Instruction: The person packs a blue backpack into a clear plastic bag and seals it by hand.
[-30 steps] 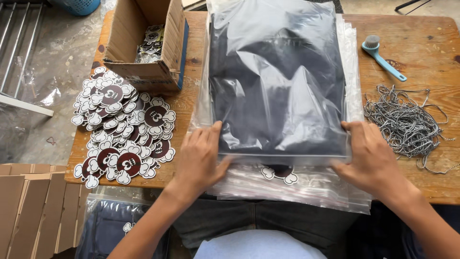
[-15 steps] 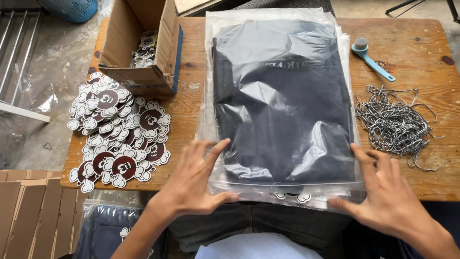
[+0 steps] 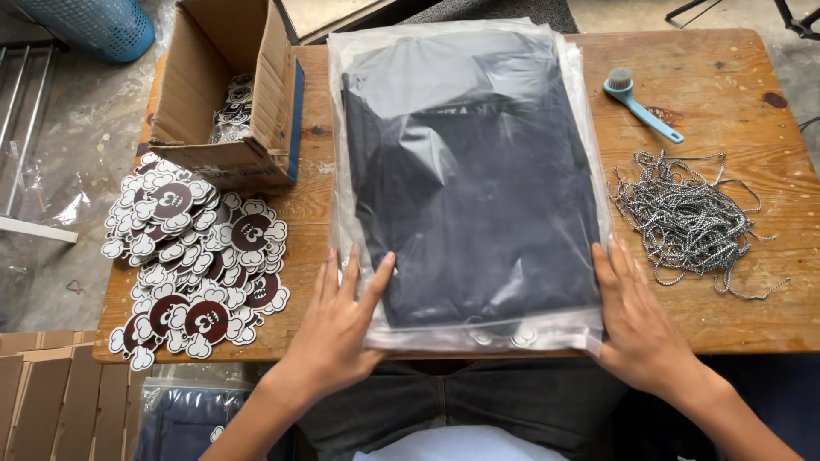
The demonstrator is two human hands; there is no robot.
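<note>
A clear plastic bag point(image 3: 465, 183) holding a folded dark garment lies on the wooden table point(image 3: 726, 94), on top of more clear bags. My left hand point(image 3: 342, 320) rests flat on the bag's near left corner, fingers spread. My right hand point(image 3: 636, 316) lies flat against the bag's near right edge. Two small white shapes show through the bag's near rim, between my hands. Neither hand grips anything.
A pile of white-and-maroon die-cut stickers point(image 3: 192, 256) covers the table's left side. An open cardboard box point(image 3: 226, 85) with more stickers stands behind it. A heap of grey cords point(image 3: 688, 218) and a blue brush point(image 3: 641, 107) lie at the right. Flat cardboard point(image 3: 51, 397) is at lower left.
The bag has shifted farther onto the table. Both hands went from pressing on top of its near part to lying flat at its near corners.
</note>
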